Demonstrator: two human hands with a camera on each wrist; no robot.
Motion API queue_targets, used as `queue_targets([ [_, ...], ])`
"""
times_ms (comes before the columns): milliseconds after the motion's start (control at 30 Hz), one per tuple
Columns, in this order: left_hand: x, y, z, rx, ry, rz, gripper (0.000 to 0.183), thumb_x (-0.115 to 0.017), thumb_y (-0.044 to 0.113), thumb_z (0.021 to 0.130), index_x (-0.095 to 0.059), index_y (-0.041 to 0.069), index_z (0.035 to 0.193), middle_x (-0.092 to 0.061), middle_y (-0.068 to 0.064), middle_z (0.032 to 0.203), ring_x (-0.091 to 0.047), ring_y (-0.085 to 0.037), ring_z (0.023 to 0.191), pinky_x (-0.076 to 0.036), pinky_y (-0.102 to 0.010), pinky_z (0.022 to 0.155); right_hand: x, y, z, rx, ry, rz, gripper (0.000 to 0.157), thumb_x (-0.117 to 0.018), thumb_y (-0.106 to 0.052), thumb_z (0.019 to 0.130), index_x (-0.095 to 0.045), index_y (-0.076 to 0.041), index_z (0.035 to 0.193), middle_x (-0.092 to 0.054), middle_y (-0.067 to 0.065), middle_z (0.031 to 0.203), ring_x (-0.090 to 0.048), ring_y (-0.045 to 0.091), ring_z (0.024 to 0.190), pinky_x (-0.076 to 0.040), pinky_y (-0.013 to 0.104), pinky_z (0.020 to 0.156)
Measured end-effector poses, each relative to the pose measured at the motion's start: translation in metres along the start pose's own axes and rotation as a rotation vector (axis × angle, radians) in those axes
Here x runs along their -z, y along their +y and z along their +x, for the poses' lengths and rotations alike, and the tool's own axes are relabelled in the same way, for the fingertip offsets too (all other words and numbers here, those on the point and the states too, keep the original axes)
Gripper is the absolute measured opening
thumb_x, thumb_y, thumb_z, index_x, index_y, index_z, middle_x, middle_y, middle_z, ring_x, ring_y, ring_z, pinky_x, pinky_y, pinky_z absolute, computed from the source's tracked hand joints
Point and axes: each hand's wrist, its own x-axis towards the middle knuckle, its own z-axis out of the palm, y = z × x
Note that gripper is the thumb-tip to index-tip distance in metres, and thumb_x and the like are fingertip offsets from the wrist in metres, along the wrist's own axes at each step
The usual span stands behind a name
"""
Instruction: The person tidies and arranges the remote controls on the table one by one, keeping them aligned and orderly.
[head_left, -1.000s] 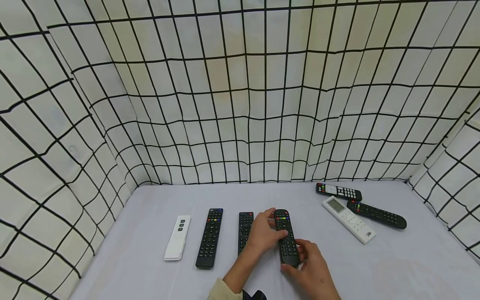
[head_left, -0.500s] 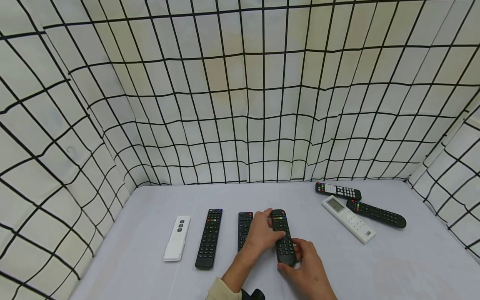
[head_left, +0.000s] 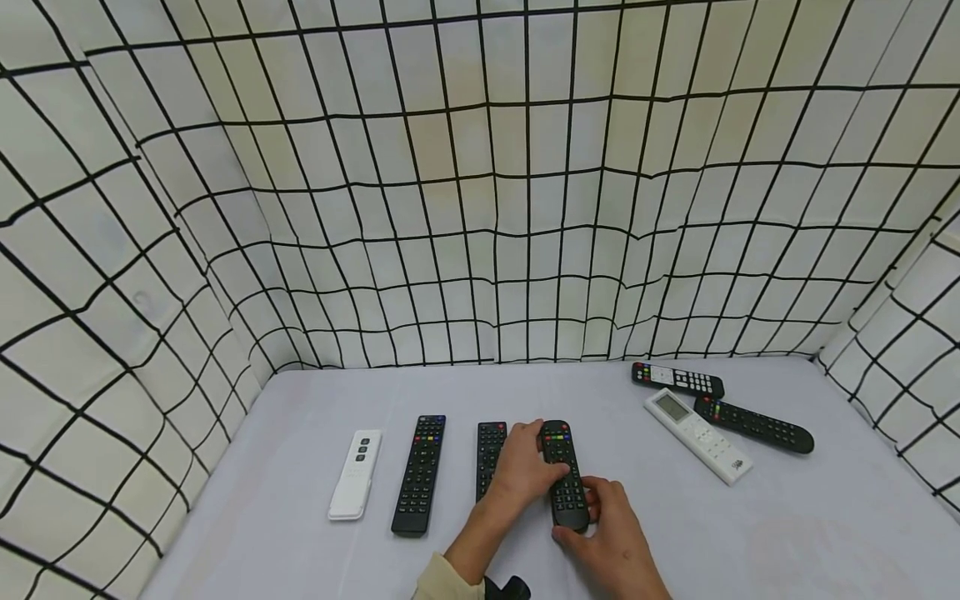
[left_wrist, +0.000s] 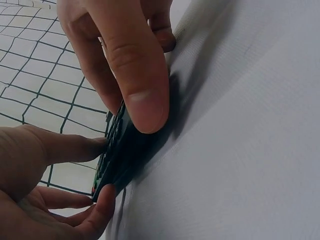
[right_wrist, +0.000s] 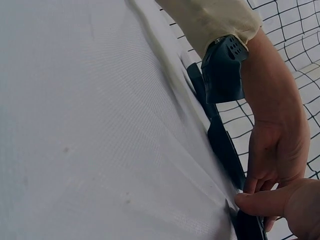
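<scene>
A black remote control (head_left: 566, 479) with small coloured buttons near its top lies between both hands at the middle of the table. My left hand (head_left: 519, 467) grips its upper part, thumb across the front and fingers at the far left edge. The right hand (head_left: 618, 537) pinches the lower end, thumb at the bottom and fingers along the right side. In the left wrist view, the remote's dark edge (left_wrist: 132, 150) shows between the two hands, close to the cloth. Another black remote (head_left: 491, 450) lies just left, partly covered by my left hand and forearm.
Farther left lie a long black remote (head_left: 418, 475) and a white remote (head_left: 356, 475). At the back right, a white air-conditioner remote (head_left: 697, 437) lies beside two black remotes, one short (head_left: 677, 380) and one long (head_left: 753, 425). White cloth with a black grid (head_left: 510, 208) encloses the table.
The held remote has shifted slightly left, its lower end swinging a little inward. The right hand has moved left with it; the left hand keeps its hold. The other remotes stay put.
</scene>
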Motion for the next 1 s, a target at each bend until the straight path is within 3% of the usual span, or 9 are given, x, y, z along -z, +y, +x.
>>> queue_targets([
  [367,0.0017,0.0012,-0.003,-0.001,-0.006,0.004,0.076,-0.087,0.012,0.081,-0.052,-0.009,0.145,-0.066,-0.025,0.128,-0.067,-0.032,0.112,-0.054,-0.05,0.102,-0.0032,-0.0042,-0.0002,-0.087,-0.033,-0.003,0.079,-0.095,-0.023,0.073,-0.056,0.002,0.137,-0.059,0.01,0.112,-0.053,0.017,0.091,-0.046,0.032,0.076],
  [567,0.0009,-0.0007,-0.0034,-0.01,-0.005,0.011,0.076,-0.087,0.013,0.082,-0.052,-0.009,0.146,-0.065,-0.026,0.132,-0.065,-0.038,0.122,-0.051,-0.053,0.109,-0.0026,-0.0053,-0.0012,-0.083,-0.036,-0.011,0.079,-0.095,-0.024,0.073,-0.056,0.003,0.137,-0.058,0.009,0.111,-0.052,0.017,0.09,-0.045,0.03,0.074],
  [833,0.0025,0.001,-0.0039,-0.023,-0.011,-0.002,0.075,-0.085,0.01,0.083,-0.051,-0.011,0.145,-0.062,-0.029,0.136,-0.062,-0.041,0.125,-0.048,-0.056,0.111,-0.0005,-0.0052,-0.0006,-0.092,-0.057,-0.017,0.081,-0.094,-0.029,0.074,-0.055,0.002,0.138,-0.056,0.008,0.11,-0.052,0.017,0.091,-0.044,0.031,0.075],
  [1000,0.001,0.0034,-0.0042,-0.04,0.024,0.011,0.07,-0.084,0.012,0.084,-0.054,-0.008,0.144,-0.057,-0.028,0.141,-0.057,-0.043,0.132,-0.046,-0.056,0.114,0.0039,-0.0022,-0.0021,-0.057,-0.039,-0.005,0.081,-0.093,-0.033,0.077,-0.055,0.0,0.14,-0.055,0.007,0.111,-0.051,0.016,0.093,-0.043,0.029,0.074],
])
